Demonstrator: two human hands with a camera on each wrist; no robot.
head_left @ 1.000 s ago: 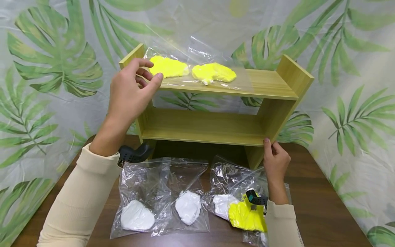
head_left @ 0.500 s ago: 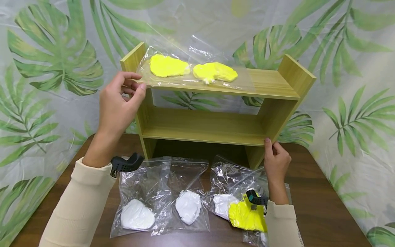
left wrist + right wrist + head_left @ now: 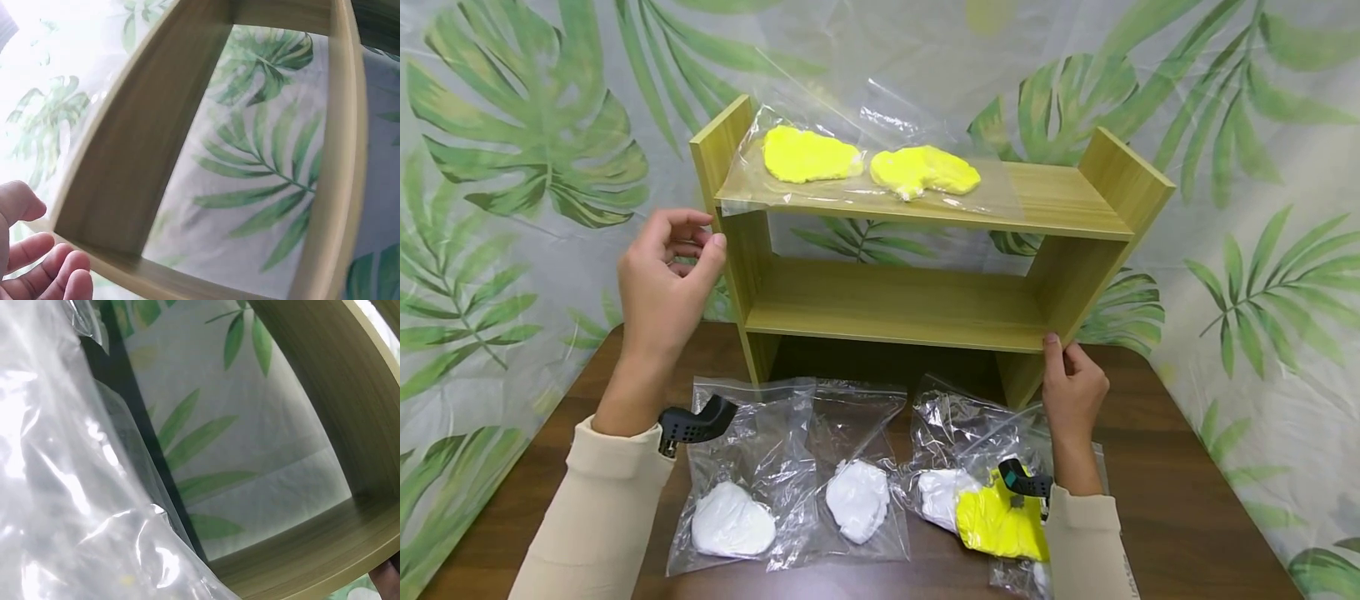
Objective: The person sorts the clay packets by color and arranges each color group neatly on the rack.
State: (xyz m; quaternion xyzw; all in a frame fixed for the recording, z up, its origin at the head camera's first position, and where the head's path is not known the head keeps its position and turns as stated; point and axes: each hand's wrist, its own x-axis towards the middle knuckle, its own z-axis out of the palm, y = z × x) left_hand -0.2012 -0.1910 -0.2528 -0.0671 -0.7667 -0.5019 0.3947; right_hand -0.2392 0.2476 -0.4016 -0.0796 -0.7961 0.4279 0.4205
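Observation:
My left hand (image 3: 658, 287) hovers just left of the wooden shelf unit (image 3: 887, 304), fingers loosely bent and nothing between them. In the left wrist view its fingertips (image 3: 78, 284) are near the side panel's front edge. Two clear zip bags with yellow, clay-like lumps (image 3: 811, 156) lie side by side on the top board, their lower edges overhanging its front. At the unit's lower right, my right hand (image 3: 1075, 396) grips the right side panel, thumb on its front edge and fingers around the outside. Only a bit of that hand's finger (image 3: 386, 578) shows in the right wrist view.
On the dark wooden table (image 3: 1180, 475), bags with white lumps (image 3: 733, 521) lie in front of the unit. A bagged yellow lump (image 3: 1000, 521) overlaps another white one, beneath the right forearm. A leaf-patterned cloth (image 3: 527, 142) hangs behind.
My left hand has moved down and left, away from the yellow bags on the top board. The left bag's near corner now lies over the board's edge. My right hand stays put.

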